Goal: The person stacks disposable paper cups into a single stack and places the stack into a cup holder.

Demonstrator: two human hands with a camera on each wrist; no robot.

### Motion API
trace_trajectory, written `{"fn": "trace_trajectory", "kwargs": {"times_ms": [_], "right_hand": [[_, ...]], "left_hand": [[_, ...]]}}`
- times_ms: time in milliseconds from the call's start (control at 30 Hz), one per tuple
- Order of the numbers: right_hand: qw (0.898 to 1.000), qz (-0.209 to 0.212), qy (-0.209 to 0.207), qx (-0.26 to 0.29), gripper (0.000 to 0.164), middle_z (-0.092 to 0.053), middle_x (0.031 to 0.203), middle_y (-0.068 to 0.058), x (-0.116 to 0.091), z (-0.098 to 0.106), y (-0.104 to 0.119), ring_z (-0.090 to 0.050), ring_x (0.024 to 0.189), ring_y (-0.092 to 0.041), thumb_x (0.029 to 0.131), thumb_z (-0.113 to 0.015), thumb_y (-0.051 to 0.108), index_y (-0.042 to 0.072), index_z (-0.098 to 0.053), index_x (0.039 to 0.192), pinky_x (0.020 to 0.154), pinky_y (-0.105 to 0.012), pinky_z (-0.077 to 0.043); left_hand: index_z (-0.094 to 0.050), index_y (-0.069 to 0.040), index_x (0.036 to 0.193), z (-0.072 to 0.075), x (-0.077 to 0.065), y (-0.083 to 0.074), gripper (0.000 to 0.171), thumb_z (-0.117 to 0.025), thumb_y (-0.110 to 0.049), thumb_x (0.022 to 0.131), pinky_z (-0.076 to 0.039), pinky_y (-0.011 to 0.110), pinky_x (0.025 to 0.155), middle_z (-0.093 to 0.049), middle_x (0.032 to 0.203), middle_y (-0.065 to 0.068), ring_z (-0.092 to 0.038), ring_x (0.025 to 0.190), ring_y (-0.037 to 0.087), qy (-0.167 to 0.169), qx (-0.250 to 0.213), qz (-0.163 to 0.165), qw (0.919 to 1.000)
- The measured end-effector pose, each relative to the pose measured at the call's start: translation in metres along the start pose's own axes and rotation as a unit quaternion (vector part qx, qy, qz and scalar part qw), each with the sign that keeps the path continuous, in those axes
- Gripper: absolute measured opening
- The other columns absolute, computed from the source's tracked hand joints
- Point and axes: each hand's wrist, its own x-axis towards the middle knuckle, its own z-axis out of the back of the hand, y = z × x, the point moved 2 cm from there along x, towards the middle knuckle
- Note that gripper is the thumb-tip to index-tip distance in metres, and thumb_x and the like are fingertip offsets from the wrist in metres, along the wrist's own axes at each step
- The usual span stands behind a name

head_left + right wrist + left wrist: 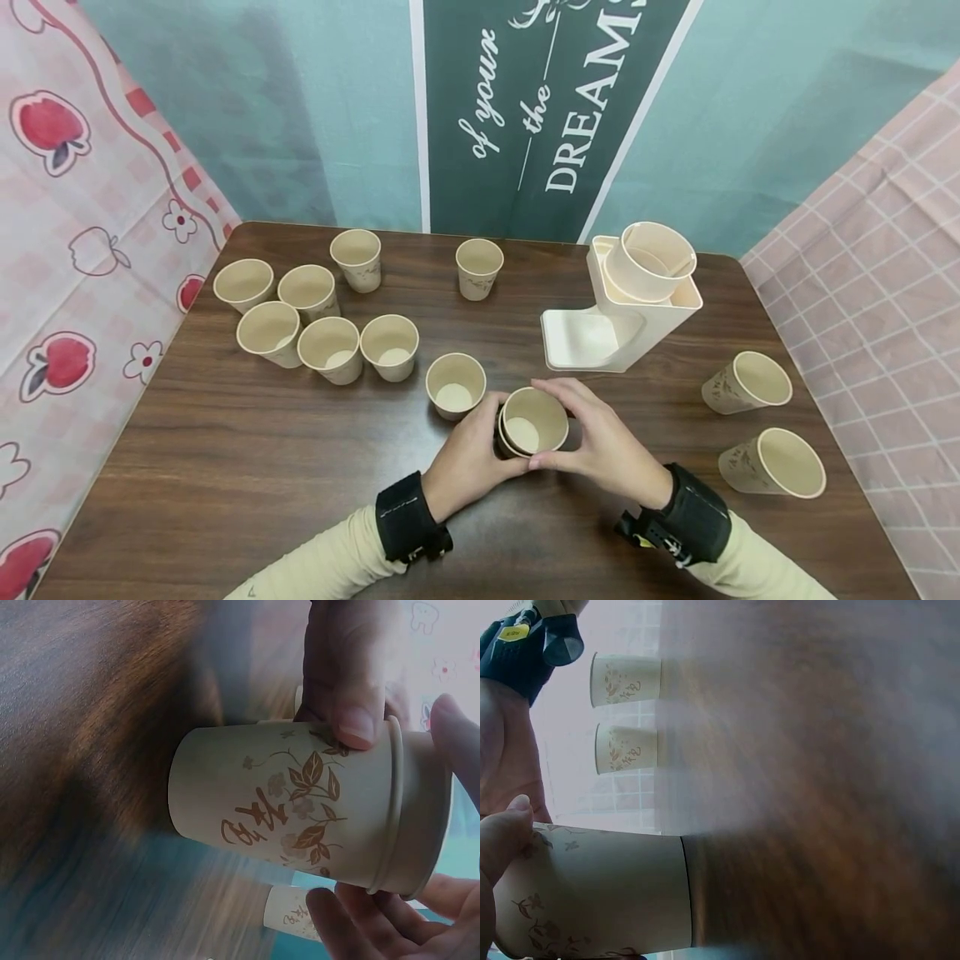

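Two nested paper cups are between my hands at the front middle of the table. My left hand (468, 458) grips the printed outer cup (262, 795), its thumb along the side below the rim. My right hand (607, 437) holds the inner cup (551, 408) near its rim, thumb on the near side and fingers on the far side. In the right wrist view the inner cup's rim stands a little above the outer one's. The outer cup's base is right at the tabletop in the left wrist view. Just left of them stands a single paper cup (456, 387).
Several upright paper cups (330, 350) cluster on the left, and one cup (479, 269) stands at the back. A white plastic stand (581, 337) with a round container (637, 275) on top is at back right. Two cups (750, 383) stand near the right edge.
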Motion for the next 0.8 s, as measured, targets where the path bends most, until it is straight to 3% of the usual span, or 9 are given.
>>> {"fn": "trace_trajectory", "kwargs": {"times_ms": [300, 800], "right_hand": [[0.999, 0.036, 0.007, -0.006, 0.087, -0.055, 0.128, -0.005, 0.0006, 0.0004, -0.0009, -0.053, 0.113, -0.024, 0.066, -0.079, 0.043, 0.006, -0.048, 0.139, 0.093, -0.039, -0.045], [0.999, 0.035, 0.026, -0.02, 0.085, -0.053, 0.131, -0.004, 0.0004, 0.0003, -0.0008, -0.051, 0.117, -0.018, 0.072, -0.076, 0.044, 0.002, -0.048, 0.14, 0.097, -0.041, -0.043]], "left_hand": [[-0.048, -0.006, 0.124, -0.001, -0.0002, 0.0006, 0.071, -0.083, -0.031, 0.067, -0.046, 0.034, 0.094, -0.061, 0.117, 0.008, -0.058, 0.107, 0.018, -0.007, -0.013, -0.013, 0.9998], [-0.048, -0.005, 0.124, 0.0001, 0.0003, -0.0016, 0.072, -0.084, -0.029, 0.067, -0.045, 0.033, 0.095, -0.061, 0.117, 0.009, -0.058, 0.108, 0.019, -0.003, -0.009, -0.013, 0.9999]]}}
